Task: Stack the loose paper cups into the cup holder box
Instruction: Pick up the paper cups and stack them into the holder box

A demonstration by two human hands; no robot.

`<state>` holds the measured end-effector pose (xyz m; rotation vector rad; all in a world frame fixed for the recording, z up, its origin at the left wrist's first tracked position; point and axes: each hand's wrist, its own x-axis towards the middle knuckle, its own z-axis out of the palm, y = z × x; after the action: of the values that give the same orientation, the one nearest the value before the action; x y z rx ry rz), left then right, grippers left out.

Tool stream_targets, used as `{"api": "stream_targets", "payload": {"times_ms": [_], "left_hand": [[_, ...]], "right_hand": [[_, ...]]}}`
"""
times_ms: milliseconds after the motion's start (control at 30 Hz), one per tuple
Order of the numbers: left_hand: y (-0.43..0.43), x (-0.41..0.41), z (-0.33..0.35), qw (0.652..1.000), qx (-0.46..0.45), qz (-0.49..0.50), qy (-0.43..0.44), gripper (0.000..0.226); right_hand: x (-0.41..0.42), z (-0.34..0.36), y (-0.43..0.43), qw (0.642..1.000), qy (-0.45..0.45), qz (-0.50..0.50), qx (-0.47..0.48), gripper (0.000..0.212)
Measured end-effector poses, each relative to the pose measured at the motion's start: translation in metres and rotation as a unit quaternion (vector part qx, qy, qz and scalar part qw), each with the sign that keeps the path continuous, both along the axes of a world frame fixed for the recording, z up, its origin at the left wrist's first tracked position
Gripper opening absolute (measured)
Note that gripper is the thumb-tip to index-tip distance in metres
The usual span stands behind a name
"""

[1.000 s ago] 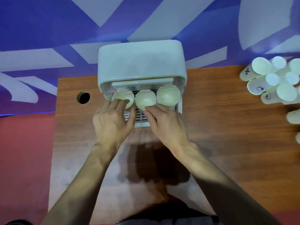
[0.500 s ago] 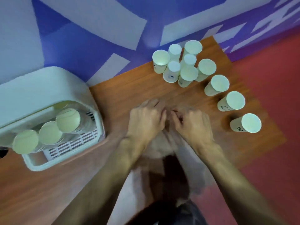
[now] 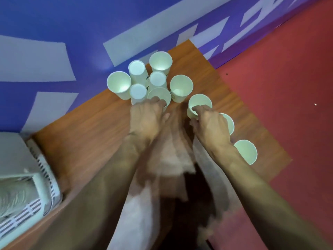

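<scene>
**Both hands on cups**

Lower left, the pale plastic cup holder box [image 3: 27, 177] sits on the brown wooden bench [image 3: 90, 132]. At centre frame, the right hand [image 3: 210, 127] has a pinching grip on a white paper cup [image 3: 200, 102] at its rim. The left hand [image 3: 147, 120] curls its grip over the cluster's front cup [image 3: 159, 94].

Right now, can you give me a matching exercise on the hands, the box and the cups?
1 left hand
2 right hand
3 cup holder box
4 nearest cup

A at the view's lower left
B pinches the separate cup by its rim
C stands untouched
D touches the cluster's front cup

Pairs: 1-D, 2-B, 3-A, 4-C
</scene>
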<state>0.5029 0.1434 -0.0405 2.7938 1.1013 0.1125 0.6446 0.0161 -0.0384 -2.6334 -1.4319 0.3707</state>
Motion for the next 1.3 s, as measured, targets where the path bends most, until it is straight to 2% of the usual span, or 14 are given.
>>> {"api": "stream_targets", "payload": {"times_ms": [100, 167, 300, 400, 533, 667, 833, 1000, 1133, 1300], "left_hand": [[0.000, 0.000, -0.006, 1.000, -0.018, -0.006, 0.017, 0.007], [0.002, -0.002, -0.008, 1.000, -0.008, 0.009, 0.010, 0.007], [-0.016, -0.027, 0.015, 0.997, -0.001, 0.020, -0.078, 0.001], [-0.042, -0.062, 0.048, 0.990, 0.003, 0.045, -0.135, 0.006], [-0.067, -0.127, 0.073, 0.986, -0.017, 0.092, -0.136, 0.003], [-0.083, -0.221, 0.088, 0.976, -0.009, 0.174, -0.131, 0.002], [-0.113, -0.349, 0.118, 0.950, 0.014, 0.270, -0.155, 0.004], [-0.136, -0.459, 0.132, 0.918, 0.075, 0.340, -0.193, 0.006], [-0.139, -0.514, 0.117, 0.902, 0.127, 0.351, -0.217, 0.009], [-0.131, -0.549, 0.093, 0.890, 0.163, 0.336, -0.260, 0.011]], "right_hand": [[0.000, -0.006, 0.003, 1.000, 0.012, 0.000, -0.028, 0.012], [-0.001, -0.001, 0.005, 0.999, 0.004, 0.000, -0.040, 0.009], [-0.019, 0.028, -0.003, 1.000, -0.016, -0.005, -0.019, 0.008], [-0.056, 0.057, -0.019, 0.999, -0.033, 0.015, 0.013, 0.004], [-0.123, 0.080, -0.026, 0.996, -0.022, 0.063, 0.051, 0.005], [-0.210, 0.093, -0.017, 0.988, -0.001, 0.150, 0.044, 0.006], [-0.324, 0.113, -0.012, 0.960, 0.003, 0.265, 0.089, 0.011], [-0.422, 0.118, -0.012, 0.933, 0.069, 0.321, 0.149, 0.010], [-0.470, 0.109, -0.001, 0.909, 0.072, 0.359, 0.198, 0.012], [-0.489, 0.090, 0.021, 0.887, 0.038, 0.407, 0.213, 0.011]]}}
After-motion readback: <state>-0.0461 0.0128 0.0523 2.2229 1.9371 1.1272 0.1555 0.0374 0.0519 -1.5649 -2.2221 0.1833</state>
